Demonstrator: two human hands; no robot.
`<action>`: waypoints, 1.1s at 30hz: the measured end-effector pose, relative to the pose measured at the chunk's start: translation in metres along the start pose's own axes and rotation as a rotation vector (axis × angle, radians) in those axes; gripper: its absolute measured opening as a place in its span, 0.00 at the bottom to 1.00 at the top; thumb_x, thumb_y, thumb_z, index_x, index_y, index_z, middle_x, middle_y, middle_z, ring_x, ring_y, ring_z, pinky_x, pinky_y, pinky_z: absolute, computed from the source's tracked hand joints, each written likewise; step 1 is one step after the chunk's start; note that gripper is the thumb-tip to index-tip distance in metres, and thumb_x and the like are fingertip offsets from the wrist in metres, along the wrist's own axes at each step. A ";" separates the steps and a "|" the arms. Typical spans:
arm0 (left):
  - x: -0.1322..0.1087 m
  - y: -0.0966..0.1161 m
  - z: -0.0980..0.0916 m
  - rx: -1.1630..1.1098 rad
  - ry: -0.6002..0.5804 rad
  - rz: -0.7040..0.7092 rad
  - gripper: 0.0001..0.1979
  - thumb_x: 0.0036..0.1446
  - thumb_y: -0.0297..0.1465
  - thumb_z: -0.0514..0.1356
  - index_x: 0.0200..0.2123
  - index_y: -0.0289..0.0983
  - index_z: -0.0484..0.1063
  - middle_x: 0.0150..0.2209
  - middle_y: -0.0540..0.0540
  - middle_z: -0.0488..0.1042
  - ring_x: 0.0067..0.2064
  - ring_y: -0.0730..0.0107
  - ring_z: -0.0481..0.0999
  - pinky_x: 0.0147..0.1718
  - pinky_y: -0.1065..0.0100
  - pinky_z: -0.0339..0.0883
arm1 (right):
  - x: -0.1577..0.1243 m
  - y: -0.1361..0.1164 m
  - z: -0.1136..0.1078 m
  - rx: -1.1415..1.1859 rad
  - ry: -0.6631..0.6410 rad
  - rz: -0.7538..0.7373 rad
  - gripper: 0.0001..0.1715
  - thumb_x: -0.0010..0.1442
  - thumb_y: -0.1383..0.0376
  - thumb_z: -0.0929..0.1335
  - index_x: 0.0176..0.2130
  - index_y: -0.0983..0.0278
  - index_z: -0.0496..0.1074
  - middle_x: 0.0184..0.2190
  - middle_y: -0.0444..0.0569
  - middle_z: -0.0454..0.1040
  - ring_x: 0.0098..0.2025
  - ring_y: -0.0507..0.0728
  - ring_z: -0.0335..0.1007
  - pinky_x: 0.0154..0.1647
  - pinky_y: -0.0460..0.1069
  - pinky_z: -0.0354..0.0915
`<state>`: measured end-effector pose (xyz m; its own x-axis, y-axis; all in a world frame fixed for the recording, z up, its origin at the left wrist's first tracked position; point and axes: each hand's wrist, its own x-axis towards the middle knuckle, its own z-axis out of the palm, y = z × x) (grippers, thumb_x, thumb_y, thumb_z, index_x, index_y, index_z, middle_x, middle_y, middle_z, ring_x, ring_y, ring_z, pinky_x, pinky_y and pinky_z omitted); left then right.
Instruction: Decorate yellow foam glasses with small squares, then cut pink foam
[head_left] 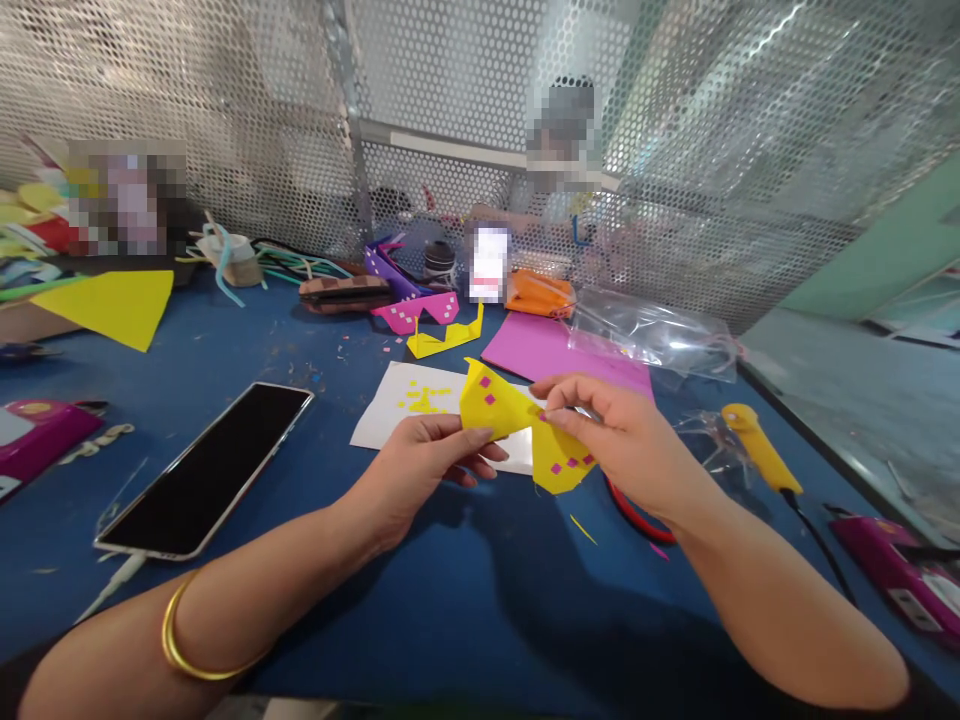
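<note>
Presently, the left hand pinches the left end of a folded yellow paper piece dotted with small pink squares, thumb on top and fingers curled beneath it. The right hand grips the same piece at its right side, fingertips pressed together on the upper edge, so the paper is held between both hands just above the blue table. Directly beyond the left hand lies a white sheet carrying yellow scraps, and beyond the right hand a pink sheet with a clear plastic bag resting partly on it. A black phone lies flat to the left of the left hand, well apart from it. To the right of the right hand sits a yellow-handled tool, and a red curved item shows just under that hand's wrist. A gold bangle circles the left forearm.
</note>
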<state>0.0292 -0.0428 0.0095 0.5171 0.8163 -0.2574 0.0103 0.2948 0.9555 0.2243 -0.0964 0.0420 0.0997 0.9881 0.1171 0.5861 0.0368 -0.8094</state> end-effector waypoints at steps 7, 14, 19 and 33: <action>-0.001 0.002 -0.001 0.034 -0.015 0.017 0.11 0.55 0.37 0.64 0.28 0.35 0.80 0.30 0.42 0.81 0.30 0.68 0.76 0.29 0.69 0.68 | 0.016 -0.003 0.013 -0.004 -0.120 0.043 0.08 0.58 0.60 0.65 0.31 0.62 0.69 0.28 0.44 0.71 0.26 0.51 0.63 0.22 0.46 0.60; 0.000 0.000 -0.001 0.067 0.141 0.190 0.12 0.51 0.33 0.67 0.34 0.39 0.65 0.29 0.51 0.77 0.32 0.66 0.80 0.29 0.69 0.68 | 0.013 0.005 0.013 0.042 -0.053 0.099 0.08 0.58 0.59 0.66 0.31 0.62 0.70 0.22 0.41 0.66 0.22 0.49 0.60 0.19 0.45 0.62; 0.000 -0.001 0.000 0.161 0.102 0.254 0.08 0.52 0.31 0.65 0.29 0.39 0.66 0.27 0.53 0.75 0.33 0.67 0.80 0.32 0.69 0.69 | 0.012 0.004 0.012 0.017 -0.039 0.134 0.08 0.58 0.60 0.66 0.31 0.61 0.71 0.22 0.41 0.68 0.20 0.49 0.59 0.18 0.45 0.60; -0.005 0.001 0.002 0.211 0.109 0.296 0.01 0.54 0.28 0.62 0.31 0.39 0.73 0.28 0.51 0.78 0.34 0.67 0.81 0.34 0.69 0.70 | 0.008 0.000 0.016 -0.077 0.002 0.073 0.06 0.61 0.62 0.66 0.32 0.61 0.70 0.23 0.42 0.71 0.20 0.50 0.62 0.25 0.49 0.60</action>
<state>0.0281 -0.0473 0.0119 0.4297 0.9024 0.0314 0.0558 -0.0612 0.9966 0.2120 -0.0865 0.0339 0.1454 0.9875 0.0608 0.6374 -0.0466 -0.7691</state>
